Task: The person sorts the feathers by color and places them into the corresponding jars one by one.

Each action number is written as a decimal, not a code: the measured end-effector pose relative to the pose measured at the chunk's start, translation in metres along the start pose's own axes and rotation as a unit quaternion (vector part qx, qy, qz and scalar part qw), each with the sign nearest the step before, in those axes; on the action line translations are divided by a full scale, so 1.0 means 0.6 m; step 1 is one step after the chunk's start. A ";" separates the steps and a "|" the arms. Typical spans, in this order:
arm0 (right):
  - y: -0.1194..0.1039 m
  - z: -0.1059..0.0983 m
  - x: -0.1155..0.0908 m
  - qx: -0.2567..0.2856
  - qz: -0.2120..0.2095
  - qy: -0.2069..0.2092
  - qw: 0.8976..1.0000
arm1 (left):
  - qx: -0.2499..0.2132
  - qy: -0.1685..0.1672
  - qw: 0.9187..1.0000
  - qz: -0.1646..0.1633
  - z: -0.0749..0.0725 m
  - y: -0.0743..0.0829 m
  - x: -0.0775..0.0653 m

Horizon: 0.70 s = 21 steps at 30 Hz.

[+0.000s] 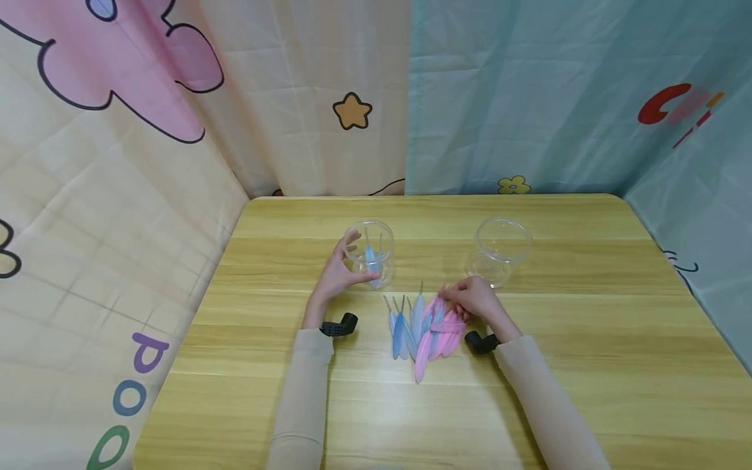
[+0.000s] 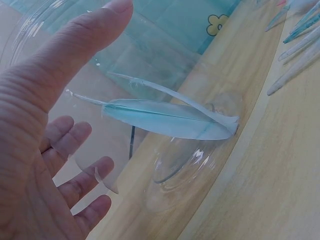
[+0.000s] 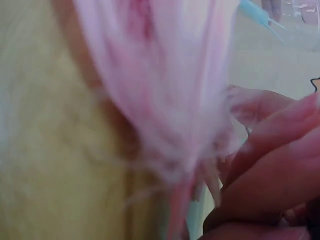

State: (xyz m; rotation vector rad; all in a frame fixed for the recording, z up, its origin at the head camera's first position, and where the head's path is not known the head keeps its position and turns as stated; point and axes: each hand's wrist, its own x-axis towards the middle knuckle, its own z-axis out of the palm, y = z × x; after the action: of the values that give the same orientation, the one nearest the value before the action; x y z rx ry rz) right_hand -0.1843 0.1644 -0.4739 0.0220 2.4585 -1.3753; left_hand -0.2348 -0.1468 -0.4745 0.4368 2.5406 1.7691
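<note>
Beige curtain (image 1: 282,85) and teal curtain (image 1: 517,98) around wood-grain table (image 1: 587,365), left hand (image 1: 337,274) gripping left clear cup (image 1: 392,241), right hand (image 1: 478,300) near right clear cup (image 1: 496,266), at pink feathers (image 1: 422,359), pinch can't tell, blue feathers (image 1: 397,336) mid-table, two pale feathers (image 2: 165,117) inside left cup

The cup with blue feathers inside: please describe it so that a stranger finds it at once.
On the wooden table, look beyond the loose feathers and to their left. There the person's left hand holds a clear cup. Unlike the other cup on the right, this one has blue feathers inside.
</note>
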 end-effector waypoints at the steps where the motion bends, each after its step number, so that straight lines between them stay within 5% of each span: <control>1: 0.000 0.001 0.000 0.004 0.002 0.000 1.000 | 0.000 -0.001 1.000 0.000 0.000 0.000 0.000; 21: -0.016 -0.014 -0.017 0.072 0.005 0.002 0.997 | 0.002 0.000 1.000 -0.003 0.000 0.001 0.000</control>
State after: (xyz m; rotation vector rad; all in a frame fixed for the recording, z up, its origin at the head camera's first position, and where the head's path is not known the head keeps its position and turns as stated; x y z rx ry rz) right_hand -0.1787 0.1675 -0.4589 0.0699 2.3539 -1.5475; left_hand -0.2346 -0.1465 -0.4737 0.4283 2.5437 1.7626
